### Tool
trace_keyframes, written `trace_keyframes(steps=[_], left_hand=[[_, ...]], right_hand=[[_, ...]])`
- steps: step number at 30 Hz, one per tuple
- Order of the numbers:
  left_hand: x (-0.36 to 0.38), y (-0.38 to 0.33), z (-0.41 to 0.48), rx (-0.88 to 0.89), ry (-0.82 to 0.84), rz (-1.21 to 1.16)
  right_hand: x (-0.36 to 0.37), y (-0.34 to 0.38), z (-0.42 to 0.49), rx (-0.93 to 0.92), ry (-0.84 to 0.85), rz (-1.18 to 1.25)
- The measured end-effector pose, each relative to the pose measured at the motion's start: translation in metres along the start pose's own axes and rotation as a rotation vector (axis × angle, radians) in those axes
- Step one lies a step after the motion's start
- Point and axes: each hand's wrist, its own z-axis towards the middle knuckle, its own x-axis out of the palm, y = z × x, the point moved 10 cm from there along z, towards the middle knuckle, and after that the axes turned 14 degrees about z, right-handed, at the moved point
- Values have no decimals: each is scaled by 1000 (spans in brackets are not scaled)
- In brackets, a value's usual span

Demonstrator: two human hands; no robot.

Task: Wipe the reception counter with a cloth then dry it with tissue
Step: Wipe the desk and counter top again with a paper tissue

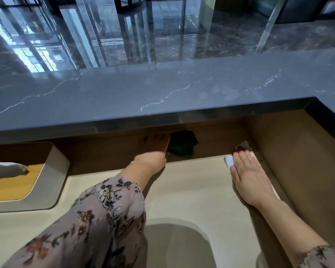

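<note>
The dark grey marble reception counter [124, 97] runs across the view, and its front edge overhangs a lower beige desk [191, 190]. My left hand [153, 154] reaches under the overhang and grips the left edge of a dark green cloth [182, 145] lying against the brown back panel; its fingertips are partly hidden. My right hand [249, 175] lies flat, fingers straight, on a white tissue [228, 161] on the lower desk near the right corner. Most of that tissue is covered by the palm.
A white tissue box with a wooden top [52, 180] stands at the left on the lower desk, with a tissue [6, 169] poking out. The counter turns a corner at the right [333, 105]. Beyond the counter is a glossy dark lobby floor [143, 31].
</note>
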Motion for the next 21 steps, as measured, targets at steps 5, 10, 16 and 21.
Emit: trace_keyframes(steps=[5, 10, 16, 21], left_hand=[[3, 17, -40, -41, 35, -7], [13, 47, -106, -30, -179, 35], [37, 106, -181, -143, -238, -1], [51, 146, -222, -273, -238, 8]], right_hand=[[-4, 4, -1, 58, -11, -27], [3, 19, -3, 242, 15, 55], [40, 136, -28, -43, -45, 174], [89, 262, -90, -371, 111, 395]])
